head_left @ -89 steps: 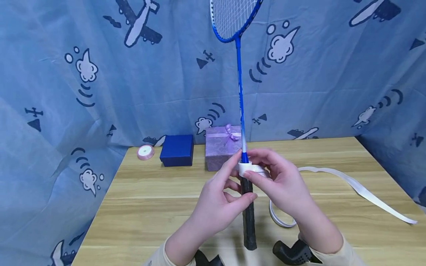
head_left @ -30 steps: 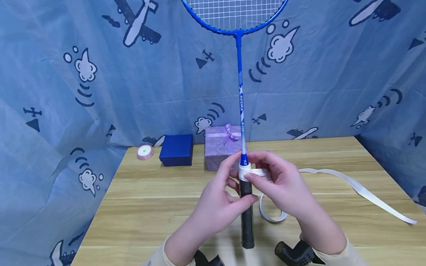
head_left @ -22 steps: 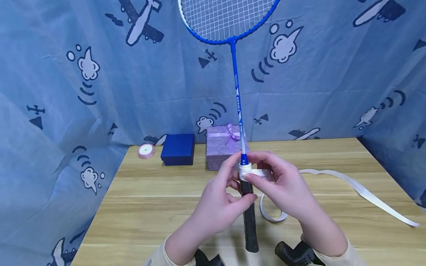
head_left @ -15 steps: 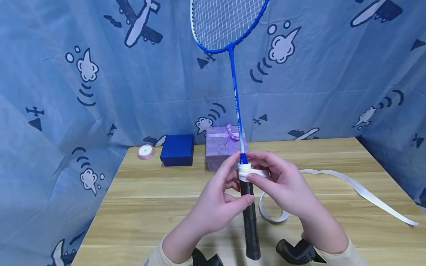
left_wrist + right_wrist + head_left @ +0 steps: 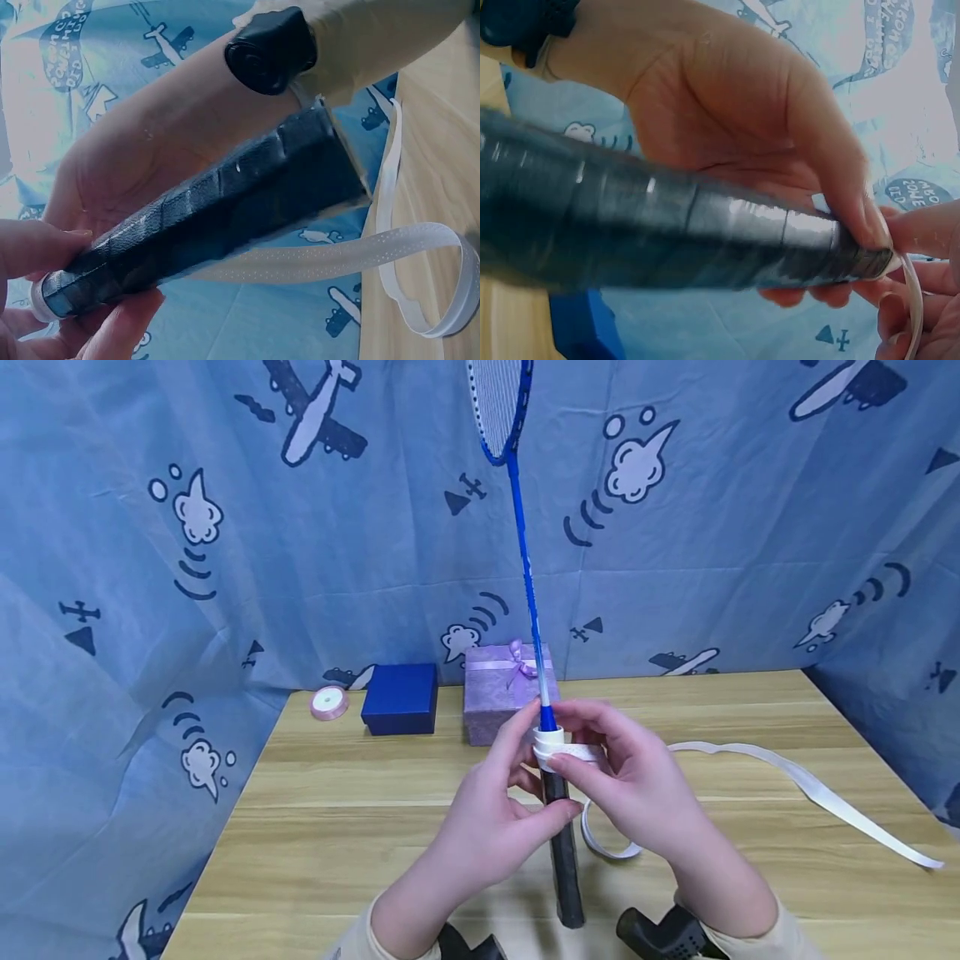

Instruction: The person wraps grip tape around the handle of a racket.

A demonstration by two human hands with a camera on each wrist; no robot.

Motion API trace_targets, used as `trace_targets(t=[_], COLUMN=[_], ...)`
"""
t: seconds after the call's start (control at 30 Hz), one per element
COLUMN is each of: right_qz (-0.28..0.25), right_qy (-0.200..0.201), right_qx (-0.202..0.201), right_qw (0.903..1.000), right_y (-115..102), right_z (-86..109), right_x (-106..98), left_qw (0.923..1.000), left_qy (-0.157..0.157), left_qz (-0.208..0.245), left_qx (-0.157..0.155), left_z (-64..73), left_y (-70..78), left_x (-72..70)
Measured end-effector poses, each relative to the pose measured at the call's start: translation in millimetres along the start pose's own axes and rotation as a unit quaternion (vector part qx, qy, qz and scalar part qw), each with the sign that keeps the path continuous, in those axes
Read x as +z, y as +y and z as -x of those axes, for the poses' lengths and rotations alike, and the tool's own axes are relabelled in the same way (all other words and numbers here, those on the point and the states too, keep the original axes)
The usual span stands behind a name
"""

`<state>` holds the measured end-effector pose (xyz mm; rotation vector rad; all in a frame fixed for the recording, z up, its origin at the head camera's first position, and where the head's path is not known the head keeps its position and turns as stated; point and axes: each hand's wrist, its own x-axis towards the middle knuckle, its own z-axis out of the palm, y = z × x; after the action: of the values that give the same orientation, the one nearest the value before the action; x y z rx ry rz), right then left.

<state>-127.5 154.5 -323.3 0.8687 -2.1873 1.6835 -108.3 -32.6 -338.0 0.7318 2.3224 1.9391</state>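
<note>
A blue and white badminton racket (image 5: pixel 531 585) stands nearly upright in the head view, its head almost edge-on and cut off by the top of the frame. My left hand (image 5: pixel 476 835) holds its black handle (image 5: pixel 567 881), the thumb on the front and the fingers behind. White perforated grip tape (image 5: pixel 548 739) is wrapped around the handle's top end, just below the blue cone. From there the tape runs into my right hand (image 5: pixel 648 789), which pinches it between thumb and fingers. In the left wrist view, a length of tape (image 5: pixel 307 259) hangs behind the handle.
The tape's loose end (image 5: pixel 817 789) trails across the wooden table (image 5: pixel 337 835) to the right, with a loop under the right hand. Near the back stand a purple gift box (image 5: pixel 491 697), a dark blue box (image 5: pixel 400 700) and a pink-edged ribbon spool (image 5: pixel 328 702). A patterned blue curtain hangs behind.
The racket has turned about its shaft: its head faced the camera one second ago and is now nearly edge-on. The shaft leans slightly more left. Both hands keep their hold.
</note>
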Motion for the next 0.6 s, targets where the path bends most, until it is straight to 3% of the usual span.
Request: trace_targets(t=[0.1,0.3,0.6], right_qz=[0.027,0.045,-0.019], right_qy=[0.003,0.0,-0.021], right_qx=[0.002,-0.034,-0.04], right_qw=[0.9996,0.9984,0.9988], right_y=[0.0,3.1,3.0], right_z=[-0.2,-0.2,-1.8], right_x=[1.2,-2.9,-3.4], left_qw=[1.0,0.9984,0.9887], left_qy=[-0.001,-0.033,-0.071], left_qz=[-0.003,0.047,0.128], left_qx=[0.0,0.004,0.034], left_z=[0.4,0.3,-0.9], left_y=[0.4,1.3,-2.8], left_x=[-0.7,-3.9,-9.1])
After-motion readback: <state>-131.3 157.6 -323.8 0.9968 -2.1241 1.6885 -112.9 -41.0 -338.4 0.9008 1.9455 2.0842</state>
